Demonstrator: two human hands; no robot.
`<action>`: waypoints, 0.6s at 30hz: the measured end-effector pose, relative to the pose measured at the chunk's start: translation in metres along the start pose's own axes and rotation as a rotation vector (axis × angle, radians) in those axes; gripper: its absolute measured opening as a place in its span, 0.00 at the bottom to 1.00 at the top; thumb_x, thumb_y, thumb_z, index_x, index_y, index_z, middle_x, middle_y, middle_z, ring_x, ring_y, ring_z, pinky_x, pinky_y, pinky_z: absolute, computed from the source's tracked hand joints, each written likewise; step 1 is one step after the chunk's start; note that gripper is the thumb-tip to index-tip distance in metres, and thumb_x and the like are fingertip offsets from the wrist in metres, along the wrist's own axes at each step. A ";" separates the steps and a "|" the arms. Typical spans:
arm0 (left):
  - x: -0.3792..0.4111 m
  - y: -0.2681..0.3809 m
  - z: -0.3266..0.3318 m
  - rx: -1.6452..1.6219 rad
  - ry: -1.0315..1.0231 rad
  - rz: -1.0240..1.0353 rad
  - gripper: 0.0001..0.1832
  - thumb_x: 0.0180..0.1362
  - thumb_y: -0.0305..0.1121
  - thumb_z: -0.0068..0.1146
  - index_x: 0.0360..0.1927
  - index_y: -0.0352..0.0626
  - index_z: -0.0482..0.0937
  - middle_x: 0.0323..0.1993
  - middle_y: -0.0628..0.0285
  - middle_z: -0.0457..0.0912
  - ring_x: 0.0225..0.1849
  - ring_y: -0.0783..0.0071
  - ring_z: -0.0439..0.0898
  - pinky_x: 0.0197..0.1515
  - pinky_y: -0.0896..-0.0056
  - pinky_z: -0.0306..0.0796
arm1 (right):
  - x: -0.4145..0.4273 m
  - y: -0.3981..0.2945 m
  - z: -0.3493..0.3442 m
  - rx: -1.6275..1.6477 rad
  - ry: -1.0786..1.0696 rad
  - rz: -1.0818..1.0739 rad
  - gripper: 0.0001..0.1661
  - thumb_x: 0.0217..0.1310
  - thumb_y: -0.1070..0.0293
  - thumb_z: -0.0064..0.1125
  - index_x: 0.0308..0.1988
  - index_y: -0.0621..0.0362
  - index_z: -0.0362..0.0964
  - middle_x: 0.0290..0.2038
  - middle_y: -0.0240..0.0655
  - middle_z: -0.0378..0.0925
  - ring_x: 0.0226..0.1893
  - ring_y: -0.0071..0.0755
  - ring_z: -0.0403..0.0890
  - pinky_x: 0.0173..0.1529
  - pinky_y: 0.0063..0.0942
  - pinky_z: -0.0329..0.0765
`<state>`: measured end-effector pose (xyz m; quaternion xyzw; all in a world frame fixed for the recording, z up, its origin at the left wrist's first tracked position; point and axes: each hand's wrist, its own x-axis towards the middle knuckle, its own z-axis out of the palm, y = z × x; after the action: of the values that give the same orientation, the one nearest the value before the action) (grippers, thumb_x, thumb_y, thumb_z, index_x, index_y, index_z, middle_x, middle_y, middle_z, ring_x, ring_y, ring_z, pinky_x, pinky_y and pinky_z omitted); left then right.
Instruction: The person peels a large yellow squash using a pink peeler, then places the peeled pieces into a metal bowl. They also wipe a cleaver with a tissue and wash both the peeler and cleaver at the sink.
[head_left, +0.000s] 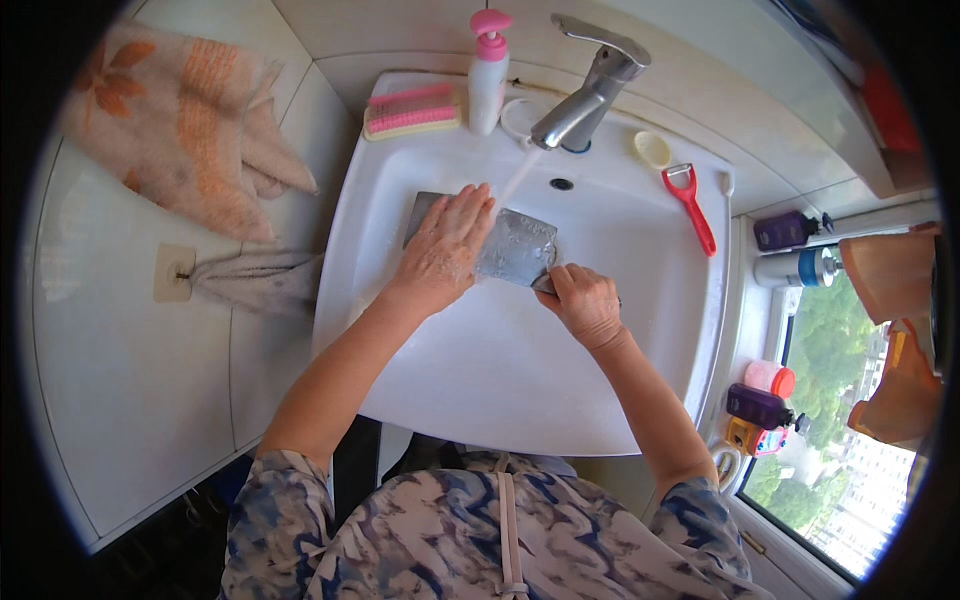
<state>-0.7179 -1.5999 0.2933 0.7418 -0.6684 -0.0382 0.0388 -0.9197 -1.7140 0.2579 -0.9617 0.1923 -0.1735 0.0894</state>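
Observation:
A cleaver with a broad metal blade (517, 244) lies across the basin's hollow, its wet face upward. My right hand (585, 304) is closed around its handle, most of which is hidden by the fingers. Flat on the blade's left part rests my left hand (450, 244), fingers extended and pointing towards the tap. From the chrome faucet (574, 112) a stream of water (517, 178) falls beside the left fingertips and onto the blade. Both hands are over the white washbasin (517, 390).
A pink brush (412, 112), a pump bottle (487, 82) and a red peeler (691, 210) rest on the basin's rim. Towels (187, 127) hang on the left wall. Several bottles, including a purple one (757, 406), stand by the window at right.

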 end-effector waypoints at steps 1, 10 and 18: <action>-0.003 -0.005 -0.001 -0.015 -0.001 -0.053 0.51 0.45 0.32 0.65 0.68 0.37 0.45 0.71 0.54 0.45 0.72 0.61 0.45 0.72 0.60 0.41 | -0.003 0.000 -0.005 -0.022 -0.008 -0.002 0.19 0.40 0.61 0.69 0.23 0.54 0.63 0.19 0.29 0.67 0.21 0.31 0.76 0.21 0.27 0.73; -0.025 0.036 0.010 -0.165 0.011 -0.208 0.51 0.47 0.42 0.65 0.67 0.29 0.46 0.70 0.44 0.44 0.72 0.54 0.42 0.71 0.57 0.39 | 0.010 -0.009 -0.001 0.005 -0.065 -0.062 0.17 0.41 0.59 0.68 0.24 0.54 0.66 0.19 0.30 0.70 0.22 0.32 0.77 0.23 0.29 0.74; -0.061 0.045 -0.025 -0.376 0.108 -0.010 0.29 0.55 0.37 0.58 0.60 0.39 0.66 0.62 0.52 0.66 0.66 0.60 0.61 0.67 0.57 0.53 | 0.026 -0.014 0.008 0.172 -0.036 -0.031 0.13 0.46 0.63 0.65 0.25 0.55 0.68 0.20 0.34 0.73 0.20 0.37 0.77 0.24 0.32 0.74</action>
<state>-0.7660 -1.5436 0.3233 0.7256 -0.6429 -0.1227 0.2125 -0.8898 -1.7103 0.2613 -0.9564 0.1603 -0.1731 0.1724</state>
